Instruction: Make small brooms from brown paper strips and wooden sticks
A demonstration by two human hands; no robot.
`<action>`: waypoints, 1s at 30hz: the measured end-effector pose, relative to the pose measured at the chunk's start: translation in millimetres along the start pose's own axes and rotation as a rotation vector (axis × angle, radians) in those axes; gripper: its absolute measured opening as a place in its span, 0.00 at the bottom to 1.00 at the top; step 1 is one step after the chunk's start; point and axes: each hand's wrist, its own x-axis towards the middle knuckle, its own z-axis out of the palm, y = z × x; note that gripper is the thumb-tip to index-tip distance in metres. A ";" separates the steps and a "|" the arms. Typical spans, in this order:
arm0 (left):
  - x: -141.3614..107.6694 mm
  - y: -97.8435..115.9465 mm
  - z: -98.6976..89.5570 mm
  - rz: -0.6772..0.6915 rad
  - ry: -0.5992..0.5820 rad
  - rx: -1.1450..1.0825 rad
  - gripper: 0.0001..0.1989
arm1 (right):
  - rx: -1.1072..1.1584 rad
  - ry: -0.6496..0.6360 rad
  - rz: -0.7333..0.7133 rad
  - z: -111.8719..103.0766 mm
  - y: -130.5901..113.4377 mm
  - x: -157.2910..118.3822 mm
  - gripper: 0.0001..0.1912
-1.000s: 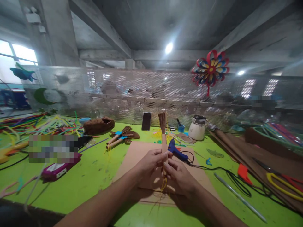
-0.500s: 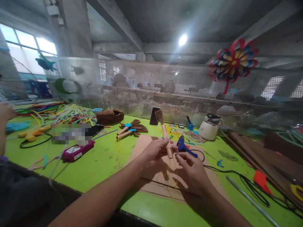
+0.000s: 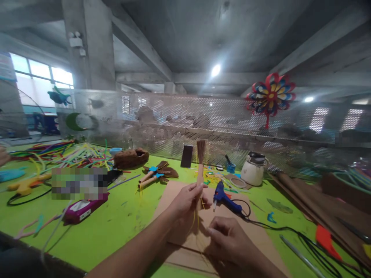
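Observation:
Near the middle of the head view, my left hand is wrapped round a tan rolled handle topped by brown bristles. The handle stands nearly upright, and thin yellow strands hang below my fingers. Lower and to the right, my right hand has its fingers curled together near the strands' ends; whether it holds one is too small to tell. A blue glue gun rests just beyond it. Under both hands lies a brown board.
Two similar handled pieces, a purple box and coloured strips are on the left. A white jug, black cable, metal rod and brown sheets are on the right. Another person's hand shows far left.
The handle has turned more upright in my left hand. My right hand has moved down, away from the handle, its fingers more closed. The camera view has tilted up.

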 end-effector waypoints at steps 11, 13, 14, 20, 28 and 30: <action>-1.3 5.2 2.7 0.019 0.078 -0.138 0.10 | -0.345 0.077 0.008 -3.5 -8.0 -2.4 0.17; -1.8 6.7 3.8 0.020 0.083 -0.144 0.09 | -0.423 0.206 -0.061 -10.0 -12.5 -1.3 0.16; -1.9 7.1 4.2 0.020 0.082 -0.140 0.09 | -0.438 0.271 -0.092 -13.4 -14.2 -0.8 0.16; -2.8 5.5 10.1 0.022 -0.044 -0.089 0.13 | -0.182 0.251 -0.076 -16.2 -17.7 1.2 0.16; -17.4 4.6 30.1 0.029 -0.053 0.176 0.18 | 0.299 -0.014 0.096 13.3 -9.0 5.5 0.18; -20.1 5.9 32.8 0.008 -0.099 0.184 0.18 | 0.442 -0.036 0.153 13.6 -13.3 2.1 0.17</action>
